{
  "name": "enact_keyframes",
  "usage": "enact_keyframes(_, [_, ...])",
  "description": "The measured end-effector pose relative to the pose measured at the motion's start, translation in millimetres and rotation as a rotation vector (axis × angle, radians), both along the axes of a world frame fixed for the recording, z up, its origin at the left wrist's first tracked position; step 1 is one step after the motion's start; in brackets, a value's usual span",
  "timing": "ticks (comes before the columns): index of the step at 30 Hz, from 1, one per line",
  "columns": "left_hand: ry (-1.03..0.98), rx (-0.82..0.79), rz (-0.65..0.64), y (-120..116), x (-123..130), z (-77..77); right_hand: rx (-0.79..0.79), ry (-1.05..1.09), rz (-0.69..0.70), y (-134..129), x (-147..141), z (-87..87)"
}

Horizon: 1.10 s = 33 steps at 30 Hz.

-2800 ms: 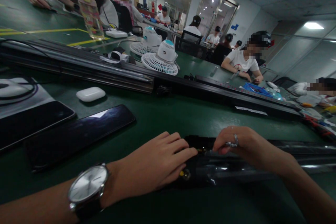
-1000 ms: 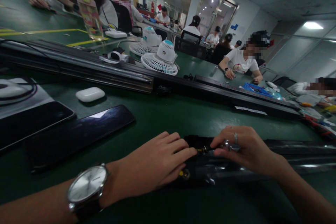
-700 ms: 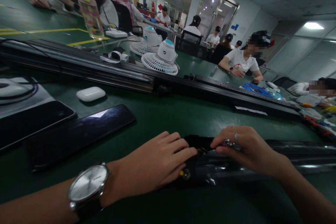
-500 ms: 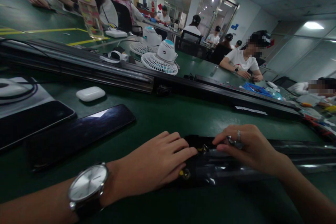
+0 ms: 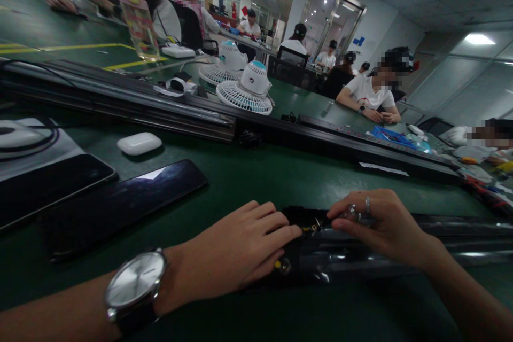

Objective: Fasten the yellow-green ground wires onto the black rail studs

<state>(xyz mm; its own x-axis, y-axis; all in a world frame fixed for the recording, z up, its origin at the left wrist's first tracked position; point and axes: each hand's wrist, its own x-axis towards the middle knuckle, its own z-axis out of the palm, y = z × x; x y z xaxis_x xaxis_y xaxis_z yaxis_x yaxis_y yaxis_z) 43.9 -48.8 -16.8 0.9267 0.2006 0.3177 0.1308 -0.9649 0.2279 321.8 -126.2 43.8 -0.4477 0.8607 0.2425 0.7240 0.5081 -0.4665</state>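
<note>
My left hand (image 5: 248, 240), a watch (image 5: 136, 280) on its wrist, lies over the left end of a long, glossy black strip (image 5: 316, 256), its fingers bent down onto it. Small brass-coloured metal fittings with yellow bits (image 5: 312, 228) show beside the index fingertip. Another round metal fitting (image 5: 284, 265) sits lower, near the same hand. Just right of the upper fittings, my right hand (image 5: 377, 227) has thumb and forefinger close together in a pinch. Something small and shiny (image 5: 351, 212) shows between its fingers; I cannot make out what it is. A ring (image 5: 367, 204) is on one finger.
Two phones, one dark (image 5: 128, 208), and a white earbud case (image 5: 139, 143) lie at the left. A long black rail (image 5: 340, 144) crosses the green table behind my hands. Beyond it stand white fans (image 5: 244, 88) and a bottle (image 5: 140, 26). Several people sit farther back.
My right thumb and forefinger have shifted slightly, and more of the upper metal fitting shows beside their tips. The left hand stays in place.
</note>
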Motion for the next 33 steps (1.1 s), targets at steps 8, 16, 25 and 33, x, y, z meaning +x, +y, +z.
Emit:
enact_keyframes(8, [-0.024,-0.008,0.009,-0.1,0.0,-1.5,0.011,0.013,-0.007,1.0,-1.6,-4.4])
enact_keyframes(16, [0.005,-0.009,0.001,-0.1,-0.4,1.2,0.014,0.002,-0.001,1.4,-5.5,-6.5])
enact_keyframes(25, [0.001,-0.015,0.001,-0.3,-0.5,-1.1,-0.006,-0.045,0.079,1.4,-2.8,-2.9])
enact_keyframes(33, [-0.028,-0.013,0.001,-0.1,0.1,-0.1,-0.041,-0.051,0.163,3.8,0.4,0.6])
